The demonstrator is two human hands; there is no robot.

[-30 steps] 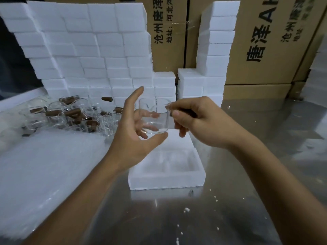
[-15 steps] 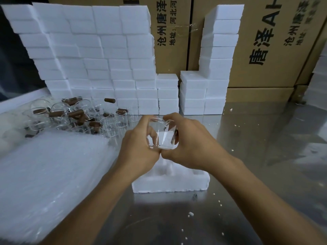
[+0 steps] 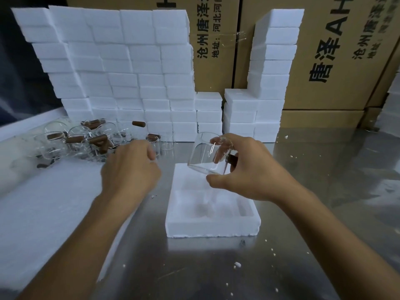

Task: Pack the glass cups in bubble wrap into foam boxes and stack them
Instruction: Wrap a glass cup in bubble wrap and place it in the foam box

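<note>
At far left, loose glass cups [image 3: 86, 139] with brown handles lie heaped on the steel surface [image 3: 324, 191]. The left hand [image 3: 129, 167] hovers loosely curled, holding nothing. The right hand [image 3: 249, 169] grips a tilted glass cup [image 3: 205, 156] above an open foam box [image 3: 213, 228], whose moulded recess holds nothing.

A single head-worn view looks forward and down over the steel tabletop [image 3: 324, 191], close above both forearms. It faces the far edge, where stacked foam boxes [image 3: 121, 72] and cardboard cartons [image 3: 346, 61] close off the background.
</note>
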